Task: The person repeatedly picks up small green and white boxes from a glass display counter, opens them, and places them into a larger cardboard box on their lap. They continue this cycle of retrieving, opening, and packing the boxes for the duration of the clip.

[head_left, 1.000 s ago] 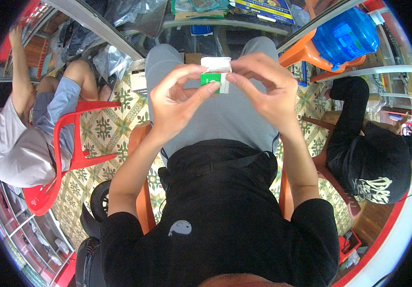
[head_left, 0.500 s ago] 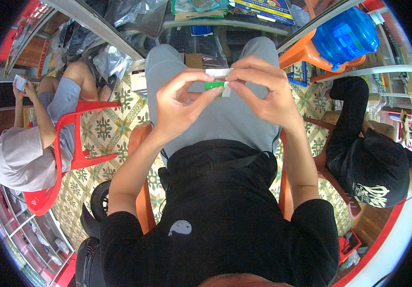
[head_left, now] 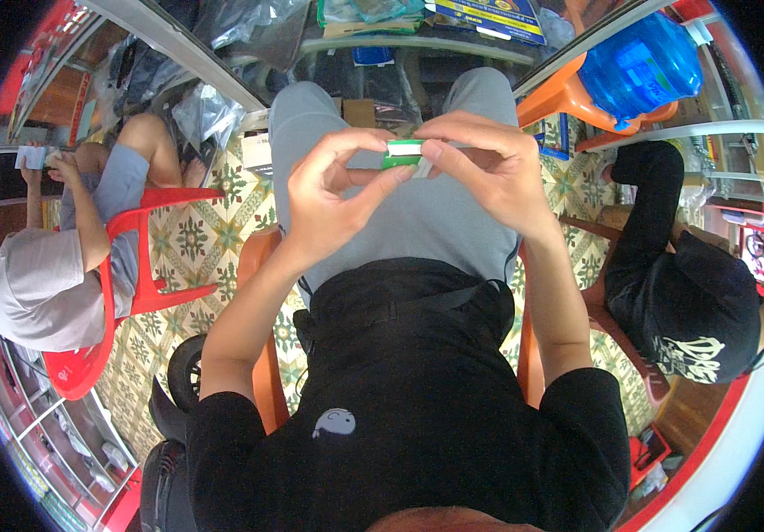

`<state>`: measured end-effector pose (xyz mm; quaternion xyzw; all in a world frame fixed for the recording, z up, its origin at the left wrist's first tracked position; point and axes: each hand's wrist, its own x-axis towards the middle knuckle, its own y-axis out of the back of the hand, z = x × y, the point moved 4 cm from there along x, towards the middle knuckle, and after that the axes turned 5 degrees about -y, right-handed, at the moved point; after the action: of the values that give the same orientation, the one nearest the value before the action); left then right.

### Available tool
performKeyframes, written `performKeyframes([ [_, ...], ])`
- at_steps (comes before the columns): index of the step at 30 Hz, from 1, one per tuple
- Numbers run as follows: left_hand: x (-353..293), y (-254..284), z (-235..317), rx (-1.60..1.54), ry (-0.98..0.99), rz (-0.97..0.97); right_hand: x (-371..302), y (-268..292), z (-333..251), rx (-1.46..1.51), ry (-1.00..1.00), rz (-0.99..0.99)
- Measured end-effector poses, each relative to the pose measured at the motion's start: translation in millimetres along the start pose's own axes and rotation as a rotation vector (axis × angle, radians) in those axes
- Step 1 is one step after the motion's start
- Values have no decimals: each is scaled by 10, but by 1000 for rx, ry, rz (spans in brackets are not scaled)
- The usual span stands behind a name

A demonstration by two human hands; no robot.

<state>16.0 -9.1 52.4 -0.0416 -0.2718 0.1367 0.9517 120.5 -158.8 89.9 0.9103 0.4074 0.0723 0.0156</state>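
Above my lap I hold a small green and white box [head_left: 401, 160] between both hands. My left hand [head_left: 337, 184] pinches its left end, thumb below and fingertips at the upper edge. At the right end, my right hand [head_left: 488, 168] has its thumb against the box's white part and its fingers bent over the top. A white strip shows along the box's upper side between green edges; whether that is an open end or a flap I cannot tell. The fingers of the right hand hide the box's right end.
A glass-topped case [head_left: 311, 46] with plastic-wrapped goods stands ahead of my knees. At right, a blue water jug [head_left: 643, 71] rests on an orange stool [head_left: 559, 99]. One person sits left on a red chair [head_left: 138, 257]; another in black [head_left: 697, 293] sits right.
The box's white flap-like part that stood up at the top has gone down, and more green shows. My right thumb has moved up onto the box. The left hand has barely moved.
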Motion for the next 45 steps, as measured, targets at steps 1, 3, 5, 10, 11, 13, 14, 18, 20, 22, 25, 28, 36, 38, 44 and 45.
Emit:
performKeyframes([
  [1, 1, 7, -11, -25, -15, 4, -2, -5, -8, 1, 12, 2],
  [3, 10, 2, -7, -53, -9, 23, -3, -11, -16, -7, 29, 12],
  [5, 22, -18, 30, -58, 35, 56, -1, -19, -15, -20, 37, 24],
  [10, 25, 8, 19, -19, 76, 15, -11, -14, -9, 2, 24, 34],
  [11, 28, 10, 26, -18, 78, 8, -13, -12, -12, 6, 20, 35],
  [13, 26, 50, -18, 27, 41, -34, -17, -19, -15, 20, 11, 28],
  [14, 32, 56, -27, 48, 23, -55, -18, -22, -16, 26, 7, 24],
  [18, 4, 29, -10, -76, 213, 71, -25, -33, -29, -9, -27, -13],
  [20, -7, 29, -12, -66, 250, 88, -23, -51, -30, 10, -7, 1],
  [22, -9, 35, -17, -54, 258, 91, -29, -60, -26, 28, -26, 6],
  [25, -14, 39, -11, -64, 302, 106, -37, -72, -34, 34, -45, 11],
  [28, -15, 5, 19, -129, 334, 132, -38, -63, -44, 0, -34, 12],
  [36, 67, 6, 96, 82, 53, -47, -69, -2, -45, 68, -60, -38],
  [38, -2, 24, 59, 77, 104, -36, -94, -10, -36, 26, -63, -52],
  [44, -74, 52, -48, -86, 192, 12, -113, -52, -90, -184, 99, -45],
  [45, -73, 51, -56, -96, 168, -25, -109, -49, -73, -163, 73, -29],
])
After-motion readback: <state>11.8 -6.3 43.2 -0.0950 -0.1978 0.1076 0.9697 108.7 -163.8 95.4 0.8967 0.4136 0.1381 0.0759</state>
